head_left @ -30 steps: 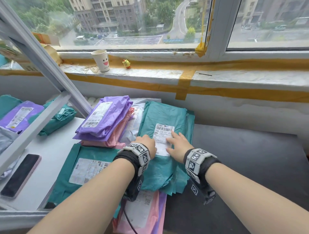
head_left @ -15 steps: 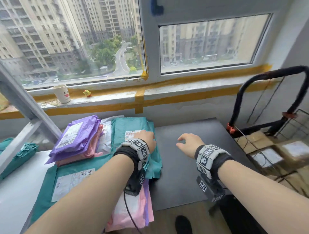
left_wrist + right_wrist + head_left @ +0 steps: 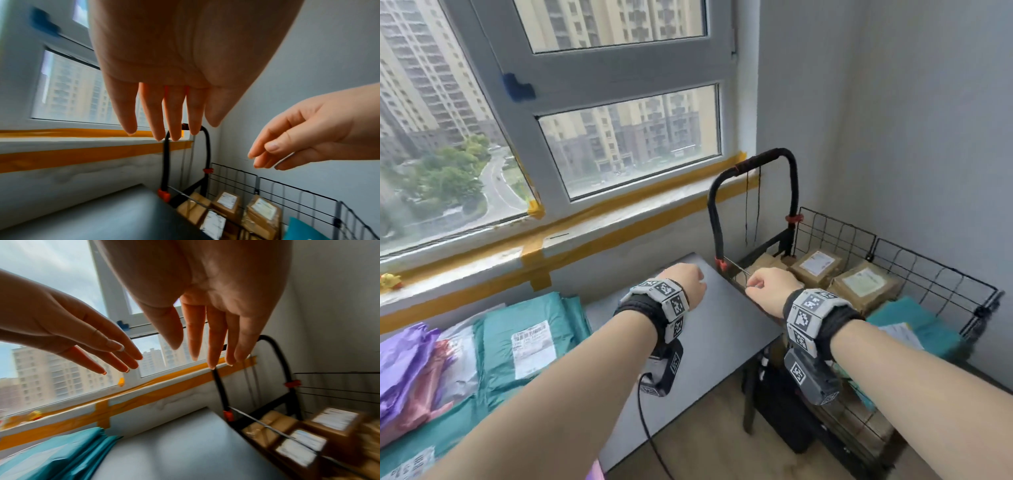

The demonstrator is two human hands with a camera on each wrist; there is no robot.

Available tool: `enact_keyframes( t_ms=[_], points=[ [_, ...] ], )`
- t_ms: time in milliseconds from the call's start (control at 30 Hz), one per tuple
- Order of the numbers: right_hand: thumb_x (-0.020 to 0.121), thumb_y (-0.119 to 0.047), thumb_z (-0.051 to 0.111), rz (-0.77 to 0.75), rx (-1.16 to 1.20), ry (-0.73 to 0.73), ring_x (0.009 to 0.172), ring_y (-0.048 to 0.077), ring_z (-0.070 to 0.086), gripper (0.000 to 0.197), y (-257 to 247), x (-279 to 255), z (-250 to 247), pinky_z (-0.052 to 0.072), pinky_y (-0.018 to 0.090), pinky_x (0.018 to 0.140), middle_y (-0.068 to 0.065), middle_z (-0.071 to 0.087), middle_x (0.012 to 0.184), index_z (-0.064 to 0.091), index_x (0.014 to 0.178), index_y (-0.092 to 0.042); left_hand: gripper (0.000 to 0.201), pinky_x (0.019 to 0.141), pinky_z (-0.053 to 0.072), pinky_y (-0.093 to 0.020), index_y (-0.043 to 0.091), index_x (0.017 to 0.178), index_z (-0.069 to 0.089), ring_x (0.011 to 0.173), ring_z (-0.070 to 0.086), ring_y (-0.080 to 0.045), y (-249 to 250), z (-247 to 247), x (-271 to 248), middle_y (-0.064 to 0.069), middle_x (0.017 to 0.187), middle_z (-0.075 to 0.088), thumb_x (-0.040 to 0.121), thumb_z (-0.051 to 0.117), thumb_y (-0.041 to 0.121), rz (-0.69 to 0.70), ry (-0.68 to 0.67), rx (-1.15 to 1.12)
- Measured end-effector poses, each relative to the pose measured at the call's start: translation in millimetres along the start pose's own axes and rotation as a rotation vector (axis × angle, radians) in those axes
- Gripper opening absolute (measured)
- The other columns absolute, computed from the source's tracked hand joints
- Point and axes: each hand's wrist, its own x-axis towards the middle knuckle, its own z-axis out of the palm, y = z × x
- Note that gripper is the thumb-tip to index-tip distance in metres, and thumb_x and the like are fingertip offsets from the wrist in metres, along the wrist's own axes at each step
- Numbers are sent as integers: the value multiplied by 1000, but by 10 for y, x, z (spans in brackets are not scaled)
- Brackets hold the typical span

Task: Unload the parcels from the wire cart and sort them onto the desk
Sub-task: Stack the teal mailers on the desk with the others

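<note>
Now | left hand point(image 3: 686, 281), right hand point(image 3: 770, 287): grip slack, empty | wire cart point(image 3: 893, 260): boxy brown cartons point(image 3: 858, 284)

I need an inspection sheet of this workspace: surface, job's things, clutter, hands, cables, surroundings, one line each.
Surface: dark desk, its right part bare.
Job's things: teal mailer stack and purple mailers on the desk's left; brown boxes and a teal mailer in the wire cart.
Clutter: small yellow toy on the sill.
Hands: left hand and right hand both empty, fingers relaxed.
Cables: black cable hanging from the left wrist camera.
Surroundings: taped window, grey wall.
</note>
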Motion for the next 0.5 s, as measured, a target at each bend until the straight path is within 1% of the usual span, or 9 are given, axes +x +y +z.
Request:
enact_keyframes(
  t_ms=[100,200,267,333,433,467,500],
  points=[
    [94,-17,48,68,4,10,114,23,55,26,538,-39,-239,43,26,92,5,62,122,64,114,-15,35,95,46,-34,8,124,59,115,57,-30,532,73,202,-10,126,59,97,42,22,65,-33,36],
    [93,-5,45,183,21,42,116,23,54,30,1187,-100,-557,41,26,95,5,61,125,66,112,-14,33,90,48,-33,4,113,63,106,60,-31,1144,195,418,-13,116,64,97,40,20,133,-84,46],
    [93,-2,44,263,49,79,117,23,54,32,1640,-121,-762,41,24,95,5,60,126,67,111,-13,33,90,48,-32,4,115,61,107,60,-31,1539,287,545,-13,116,62,97,40,22,162,-106,37],
    [93,-1,44,349,95,108,116,24,55,31,2067,-134,-933,41,22,91,4,61,126,69,106,-13,34,95,47,-33,8,121,58,111,57,-29,1904,380,657,-10,121,59,97,42,26,184,-126,16],
    [91,1,45,427,134,152,111,25,58,29,2633,-119,-1086,42,25,92,5,64,121,68,91,-16,38,99,43,-34,11,128,56,118,53,-27,2376,533,791,-9,128,57,97,45,28,233,-149,21],
    [91,2,45,445,138,152,110,25,59,29,2784,-121,-1109,43,26,93,5,64,120,68,92,-16,38,98,43,-34,11,129,56,118,54,-27,2512,582,831,-9,127,57,97,44,28,245,-154,30],
    [91,2,45,468,137,146,111,26,58,29,2912,-125,-1133,44,27,94,5,64,120,69,97,-15,37,96,44,-33,11,128,57,116,55,-27,2637,632,878,-9,126,58,98,43,27,255,-162,36]
  ],
)
